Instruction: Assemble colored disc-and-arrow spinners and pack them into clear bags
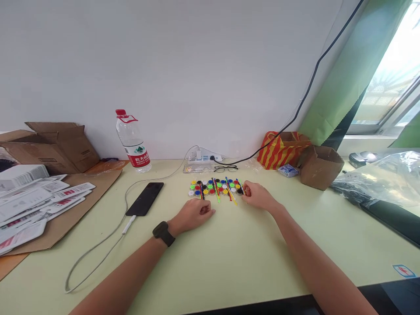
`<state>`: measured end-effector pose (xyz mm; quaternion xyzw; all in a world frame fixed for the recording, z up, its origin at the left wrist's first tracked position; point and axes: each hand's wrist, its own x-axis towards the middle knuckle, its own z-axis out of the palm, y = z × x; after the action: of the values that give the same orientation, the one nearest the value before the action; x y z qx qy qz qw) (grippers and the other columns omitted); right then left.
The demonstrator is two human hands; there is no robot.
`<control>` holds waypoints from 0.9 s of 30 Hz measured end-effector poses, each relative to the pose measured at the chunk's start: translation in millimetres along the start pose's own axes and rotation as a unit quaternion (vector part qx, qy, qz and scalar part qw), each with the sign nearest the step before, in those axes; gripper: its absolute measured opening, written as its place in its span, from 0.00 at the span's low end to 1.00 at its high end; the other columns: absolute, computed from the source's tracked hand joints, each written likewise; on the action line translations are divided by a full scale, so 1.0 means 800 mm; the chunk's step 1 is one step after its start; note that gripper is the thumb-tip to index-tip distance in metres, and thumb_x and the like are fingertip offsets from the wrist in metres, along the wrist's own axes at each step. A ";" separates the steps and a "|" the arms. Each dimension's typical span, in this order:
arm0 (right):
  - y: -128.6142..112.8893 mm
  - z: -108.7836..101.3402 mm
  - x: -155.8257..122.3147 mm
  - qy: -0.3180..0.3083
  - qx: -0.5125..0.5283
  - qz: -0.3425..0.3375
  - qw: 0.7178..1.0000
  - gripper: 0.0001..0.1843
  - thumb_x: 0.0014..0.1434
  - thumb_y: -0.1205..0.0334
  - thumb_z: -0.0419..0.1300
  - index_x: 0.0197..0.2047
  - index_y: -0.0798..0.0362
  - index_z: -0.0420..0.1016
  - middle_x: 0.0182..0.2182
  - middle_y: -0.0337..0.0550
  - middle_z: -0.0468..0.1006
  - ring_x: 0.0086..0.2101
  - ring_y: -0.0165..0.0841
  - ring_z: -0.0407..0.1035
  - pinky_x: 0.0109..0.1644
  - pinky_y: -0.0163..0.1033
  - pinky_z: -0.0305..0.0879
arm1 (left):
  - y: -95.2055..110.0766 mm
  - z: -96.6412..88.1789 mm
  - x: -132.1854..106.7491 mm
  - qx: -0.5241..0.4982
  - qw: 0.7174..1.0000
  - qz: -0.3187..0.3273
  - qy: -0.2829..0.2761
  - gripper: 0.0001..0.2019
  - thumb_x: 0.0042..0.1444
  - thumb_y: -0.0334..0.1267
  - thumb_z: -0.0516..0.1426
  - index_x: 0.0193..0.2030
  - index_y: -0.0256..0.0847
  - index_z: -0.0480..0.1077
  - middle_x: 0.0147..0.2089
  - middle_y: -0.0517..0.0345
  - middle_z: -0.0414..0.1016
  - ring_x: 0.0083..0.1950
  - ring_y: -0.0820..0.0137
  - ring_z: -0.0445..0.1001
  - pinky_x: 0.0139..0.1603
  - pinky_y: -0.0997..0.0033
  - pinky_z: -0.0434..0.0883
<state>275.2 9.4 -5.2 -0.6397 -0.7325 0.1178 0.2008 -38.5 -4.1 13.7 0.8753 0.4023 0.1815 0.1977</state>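
Left hand [195, 214]: fingers curled in, thumb toward the right; just in front of the left end of the discs [221, 190]. Cannot tell whether it has hold of anything.
Right hand [259, 195]: thumb and fingers bunched nearly together at the right end of the same group, against the rightmost sticks [216, 191]. Grip on a stick cannot be confirmed.
Discs: small, round, mixed colours; close rows near the middle of the table [213, 271], between the hands.
Sticks: thin, several colours; slanted across the discs in separate groups.
Wrist: dark watch [164, 233], left arm.
Phone [145, 199]: black, left of the discs; white cable [129, 224] at its near end.
Bottle [136, 146]: red cap, standing beyond the phone.
By wall: power strip [206, 156]; glasses [226, 168] just in front.
Far right: striped bag [274, 153] beside a brown box [320, 168].
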 end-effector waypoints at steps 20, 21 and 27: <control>0.001 0.016 0.006 0.062 -0.054 -0.004 0.997 0.08 0.64 0.68 0.58 0.43 0.48 0.77 0.44 0.43 0.79 0.40 0.35 0.71 0.36 0.37 0.54 | 0.000 0.000 0.000 0.020 1.000 -0.006 -0.013 0.18 0.65 0.48 0.54 0.26 0.42 0.64 0.24 0.62 0.68 0.27 0.70 0.64 0.30 0.68 0.54; 0.002 0.018 0.007 0.063 -0.056 -0.006 0.996 0.09 0.64 0.69 0.57 0.43 0.48 0.77 0.44 0.43 0.78 0.40 0.34 0.71 0.36 0.37 0.54 | 0.000 0.000 0.000 0.020 1.000 -0.006 -0.014 0.18 0.65 0.48 0.54 0.26 0.42 0.64 0.24 0.62 0.68 0.27 0.70 0.64 0.30 0.68 0.53; 0.007 0.026 0.010 0.078 -0.056 -0.005 0.995 0.07 0.64 0.70 0.58 0.38 0.50 0.75 0.41 0.42 0.78 0.37 0.33 0.70 0.36 0.37 0.56 | 0.000 0.001 0.000 0.024 1.000 -0.009 -0.016 0.19 0.65 0.48 0.55 0.26 0.41 0.64 0.24 0.61 0.68 0.28 0.70 0.63 0.31 0.68 0.52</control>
<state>270.0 20.1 -24.5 -0.6539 -0.7231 0.0253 0.2212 -38.1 -4.0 13.1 0.8790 0.4111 0.1560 0.1844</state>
